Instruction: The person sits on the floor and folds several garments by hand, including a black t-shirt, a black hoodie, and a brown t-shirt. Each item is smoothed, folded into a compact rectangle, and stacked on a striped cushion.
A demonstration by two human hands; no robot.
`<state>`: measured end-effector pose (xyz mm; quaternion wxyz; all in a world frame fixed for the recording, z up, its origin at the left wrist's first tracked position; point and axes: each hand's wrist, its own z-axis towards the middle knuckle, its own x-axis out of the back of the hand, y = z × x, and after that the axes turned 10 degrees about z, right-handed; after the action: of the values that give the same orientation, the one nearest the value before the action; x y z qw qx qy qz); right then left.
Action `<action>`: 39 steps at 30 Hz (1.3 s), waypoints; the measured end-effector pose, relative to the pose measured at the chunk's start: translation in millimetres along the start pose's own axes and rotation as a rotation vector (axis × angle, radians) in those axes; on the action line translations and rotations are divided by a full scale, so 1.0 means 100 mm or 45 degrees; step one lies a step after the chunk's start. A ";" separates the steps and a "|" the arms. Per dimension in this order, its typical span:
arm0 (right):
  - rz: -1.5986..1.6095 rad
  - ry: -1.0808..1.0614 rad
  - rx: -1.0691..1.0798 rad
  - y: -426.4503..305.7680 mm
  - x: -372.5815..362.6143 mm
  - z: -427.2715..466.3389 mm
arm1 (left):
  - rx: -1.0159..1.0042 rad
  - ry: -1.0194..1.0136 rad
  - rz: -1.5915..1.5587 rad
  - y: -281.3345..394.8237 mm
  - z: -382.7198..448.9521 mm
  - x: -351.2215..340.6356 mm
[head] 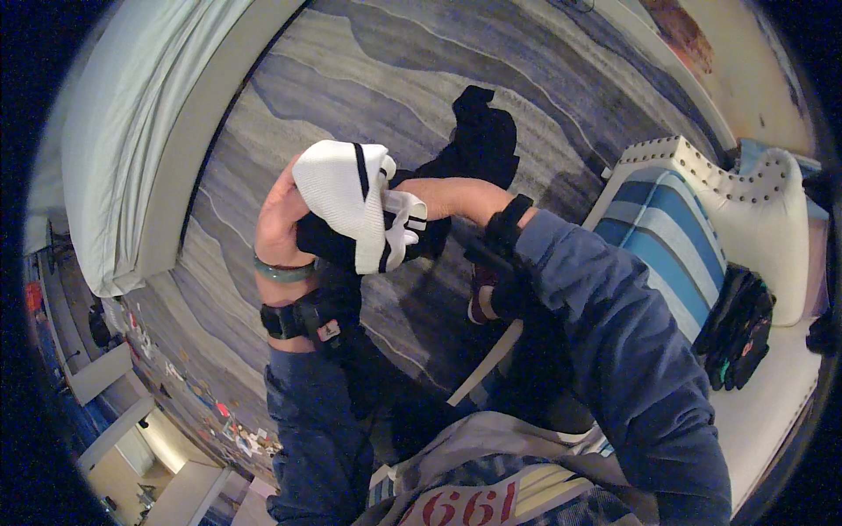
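White ribbed knit fabric with black stripes (335, 181) is bunched between both hands above the floor. My left hand (283, 214) is behind its left side, with the fingers hidden by the cloth. My right hand (421, 197) reaches in from the right and grips the folded edge, its fingertips partly covered. Black fabric (483, 141) hangs beneath the white part and stretches up and right over the carpet; whether the two are one garment cannot be told. A green bangle (284, 271) circles the left wrist, and both wrists wear black straps.
A bed with pale sheets (125, 151) stands at the left. On the right, a studded cream seat (756, 421) holds a blue striped cushion (664, 243) and black gloves (737, 329). Several small items (243, 437) lie at lower left on the patterned carpet (395, 79).
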<state>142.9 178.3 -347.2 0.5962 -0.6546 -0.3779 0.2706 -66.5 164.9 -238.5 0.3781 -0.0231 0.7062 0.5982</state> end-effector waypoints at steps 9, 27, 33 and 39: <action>-0.784 0.901 -0.196 0.30 0.75 -0.21 | 0.010 0.065 0.292 0.07 0.01 0.05; -0.673 0.406 -0.681 0.77 0.11 -0.52 | 0.170 -0.864 0.970 -0.43 0.17 -0.14; 0.388 0.204 -0.878 0.71 0.01 -0.15 | 0.441 -1.062 1.077 -0.92 -0.01 -0.64; -0.247 -0.017 -0.886 1.03 -0.27 -0.61 | 0.516 -1.120 1.500 -1.22 -0.38 -0.88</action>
<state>194.6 120.9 -442.8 0.3581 -0.7777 -0.5116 0.0725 36.1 60.7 -290.3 0.2397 0.6679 0.4819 0.5140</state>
